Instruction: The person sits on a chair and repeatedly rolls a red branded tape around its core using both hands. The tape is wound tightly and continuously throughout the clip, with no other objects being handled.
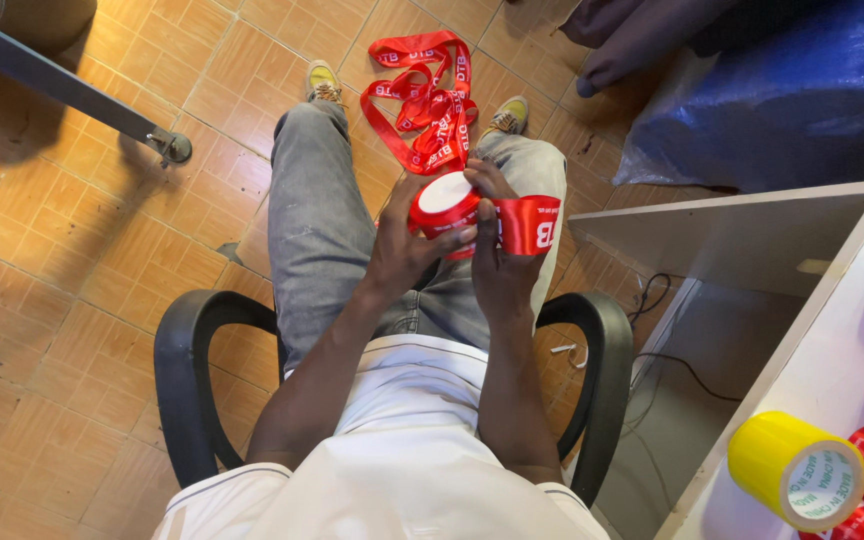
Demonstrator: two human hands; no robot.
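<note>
Above the lap, the left hand point(402, 245) grips the red ribbon roll point(444, 205); at three o'clock, the right hand point(497, 255) pinches its loose ribbon end point(530, 224).

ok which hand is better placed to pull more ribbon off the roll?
Right, probably. The right hand already pinches the free red ribbon beside the ribbon roll, while the left hand cups the roll, so it is busy steadying it.
</note>
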